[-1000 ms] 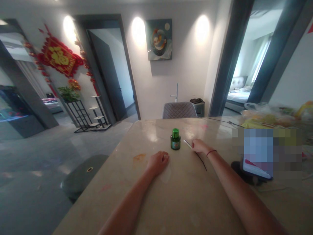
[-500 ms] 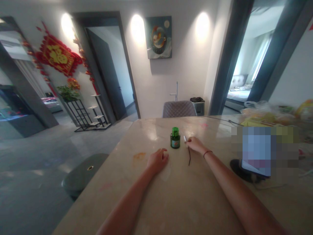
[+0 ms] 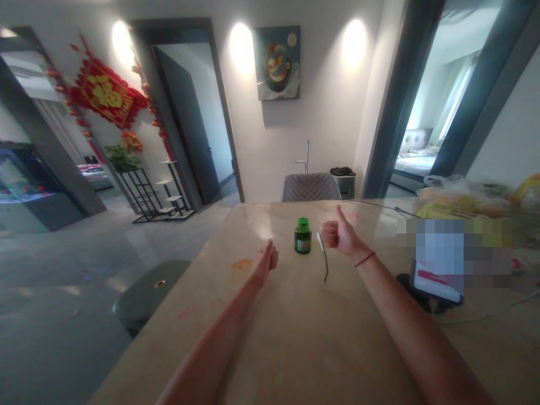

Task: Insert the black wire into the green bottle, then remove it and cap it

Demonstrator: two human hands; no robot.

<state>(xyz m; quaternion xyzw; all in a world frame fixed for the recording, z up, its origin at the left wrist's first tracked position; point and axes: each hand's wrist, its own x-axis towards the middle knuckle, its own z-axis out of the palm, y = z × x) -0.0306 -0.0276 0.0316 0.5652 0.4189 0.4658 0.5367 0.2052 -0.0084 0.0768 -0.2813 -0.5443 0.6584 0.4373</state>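
The stick (image 3: 325, 264) is released beside the bottle (image 3: 302, 243), its handling seemingly paused. Right hand (image 3: 341, 235) and left hand (image 3: 267, 260): seemingly empty fists, thumbs up.

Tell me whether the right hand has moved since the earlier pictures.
Yes: judged against the green bottle, the right hand has moved up in view, letting go of the thin rod.

A thin, dark red, string-like bracelet (image 3: 365, 259) circles the right wrist (image 3: 359, 251), at four o'clock from the view's centre; its weave is too small to tell. The right forearm (image 3: 413, 320), left forearm (image 3: 221, 334) at seven o'clock, right hand (image 3: 341, 233) and left hand (image 3: 268, 260) are bare.
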